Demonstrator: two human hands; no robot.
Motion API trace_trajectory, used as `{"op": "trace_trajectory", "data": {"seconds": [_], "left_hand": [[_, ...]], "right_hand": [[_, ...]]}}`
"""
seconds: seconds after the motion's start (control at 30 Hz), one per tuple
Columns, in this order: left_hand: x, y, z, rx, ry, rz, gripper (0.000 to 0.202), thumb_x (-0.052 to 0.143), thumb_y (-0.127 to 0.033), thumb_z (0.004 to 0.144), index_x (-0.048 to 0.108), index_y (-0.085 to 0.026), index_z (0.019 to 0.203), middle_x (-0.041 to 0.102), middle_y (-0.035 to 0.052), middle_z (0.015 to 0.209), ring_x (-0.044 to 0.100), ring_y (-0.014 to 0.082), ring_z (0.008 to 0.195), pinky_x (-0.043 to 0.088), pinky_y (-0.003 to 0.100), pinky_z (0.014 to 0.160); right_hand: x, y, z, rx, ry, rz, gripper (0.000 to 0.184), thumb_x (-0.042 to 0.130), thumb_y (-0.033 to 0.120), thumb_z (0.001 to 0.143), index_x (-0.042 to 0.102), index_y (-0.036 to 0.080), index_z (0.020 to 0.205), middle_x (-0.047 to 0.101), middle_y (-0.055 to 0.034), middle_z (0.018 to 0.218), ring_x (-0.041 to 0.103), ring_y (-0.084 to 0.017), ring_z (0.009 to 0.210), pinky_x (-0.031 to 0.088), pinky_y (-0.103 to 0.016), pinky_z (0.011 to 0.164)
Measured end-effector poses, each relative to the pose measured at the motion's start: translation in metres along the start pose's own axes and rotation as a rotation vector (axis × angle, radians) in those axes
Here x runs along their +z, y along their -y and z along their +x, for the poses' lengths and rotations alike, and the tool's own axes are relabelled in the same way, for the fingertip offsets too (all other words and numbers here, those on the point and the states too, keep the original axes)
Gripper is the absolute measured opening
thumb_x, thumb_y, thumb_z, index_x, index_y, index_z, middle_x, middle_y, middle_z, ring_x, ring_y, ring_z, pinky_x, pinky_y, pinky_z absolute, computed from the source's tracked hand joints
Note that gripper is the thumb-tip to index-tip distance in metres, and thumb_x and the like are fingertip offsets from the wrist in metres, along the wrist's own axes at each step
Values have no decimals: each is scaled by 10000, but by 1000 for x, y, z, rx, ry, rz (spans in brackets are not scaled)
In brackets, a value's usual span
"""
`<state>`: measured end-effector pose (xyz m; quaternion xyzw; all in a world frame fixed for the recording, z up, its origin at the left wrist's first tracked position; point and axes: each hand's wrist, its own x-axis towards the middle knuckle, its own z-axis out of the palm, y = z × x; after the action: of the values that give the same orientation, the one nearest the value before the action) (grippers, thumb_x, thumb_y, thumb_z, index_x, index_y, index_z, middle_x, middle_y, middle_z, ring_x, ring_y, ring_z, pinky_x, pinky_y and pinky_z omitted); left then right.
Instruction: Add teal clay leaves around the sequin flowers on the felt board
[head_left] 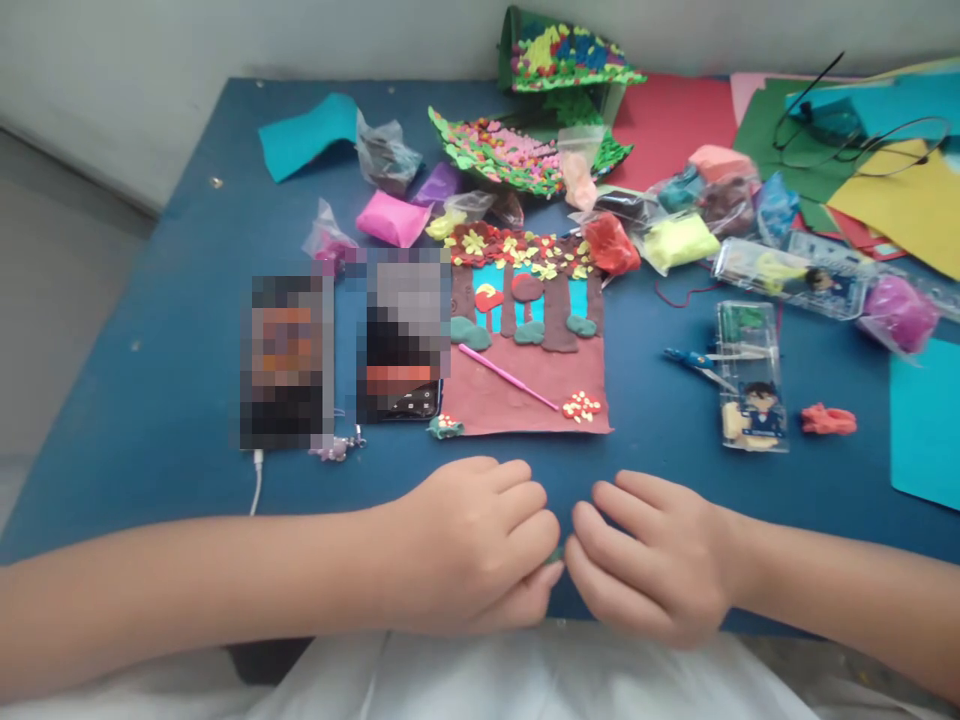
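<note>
My left hand [480,545] and my right hand [649,555] meet at the near edge of the blue table [165,400], fingers curled and pinched together on a tiny green bit of clay [555,553] between the fingertips. Just beyond them lies a brown clay picture [525,335] with tree trunks, red and yellow flowers and a pink stick [510,378] across it. A small green clay piece [446,427] sits at its near left corner.
Two phones [289,360] [401,340] lie left of the picture, one with a white cable. Bags of coloured clay [390,218], clear plastic cases [750,375], an orange clay lump [827,419], coloured paper sheets [892,195], glasses [855,125] and clay models [517,150] crowd the far and right side.
</note>
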<state>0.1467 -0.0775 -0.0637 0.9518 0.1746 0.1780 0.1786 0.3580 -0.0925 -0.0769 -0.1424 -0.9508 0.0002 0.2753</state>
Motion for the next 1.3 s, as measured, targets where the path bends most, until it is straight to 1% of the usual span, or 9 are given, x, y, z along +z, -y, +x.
{"op": "trace_trajectory", "data": {"seconds": [0.13,0.23,0.33,0.47,0.67,0.83,1.1,1.17,1.3], "left_hand": [[0,4,8,-17,-78,63,339,393,-119,853,534,-175,550,471,26,514,364,167,511,314,320,457],[6,10,7,8,-134,182,312,391,-160,899,601,-146,669,570,53,602,485,182,577,391,318,505],[15,13,1,106,-173,283,228,449,-202,908,624,-119,786,629,60,693,572,203,649,402,323,522],[22,15,-7,99,-156,218,241,450,-267,924,613,-113,835,655,78,790,601,226,725,415,344,579],[23,18,-14,65,-226,249,391,353,-403,977,613,-111,975,658,136,1066,570,281,1034,424,410,861],[25,21,-19,53,-155,241,467,360,-465,976,595,-85,1111,611,186,1260,525,318,1198,370,421,1014],[26,20,-21,75,-90,270,525,321,-470,999,557,-72,1247,583,104,1356,499,263,1263,394,391,1011],[26,21,-22,72,-52,258,538,306,-476,1005,529,-76,1286,547,80,1401,465,240,1306,394,375,1018],[24,24,-21,90,-19,260,524,273,-466,1015,538,-96,1275,555,56,1395,460,222,1314,381,379,1035]], "right_hand": [[-2,-6,-6,82,-166,32,415,312,182,979,479,194,599,421,14,441,395,-129,404,276,-297,433],[1,-9,-9,133,-101,52,352,322,190,1007,596,110,801,608,-48,593,521,-135,485,369,-291,467],[6,-11,-12,185,-121,61,307,307,113,992,599,33,1048,713,-107,832,636,-150,648,455,-282,538],[6,-11,-13,225,-106,58,253,374,102,981,615,48,1037,730,-100,870,676,-163,749,514,-276,594],[2,-10,-3,291,-95,88,161,434,78,958,592,110,948,720,-82,765,668,-144,672,548,-261,606],[2,-9,-3,320,-72,132,113,455,114,967,554,159,999,687,-34,679,643,-124,580,540,-219,567],[3,-6,-3,464,-60,169,214,306,217,1015,465,216,872,585,8,617,614,-104,545,517,-187,543],[5,-7,-1,459,-89,126,122,395,159,975,506,200,943,649,-10,698,661,-101,620,541,-163,611],[5,-12,-3,441,-81,10,157,469,115,926,576,167,1029,730,-51,852,718,-104,775,537,-121,808]]}}
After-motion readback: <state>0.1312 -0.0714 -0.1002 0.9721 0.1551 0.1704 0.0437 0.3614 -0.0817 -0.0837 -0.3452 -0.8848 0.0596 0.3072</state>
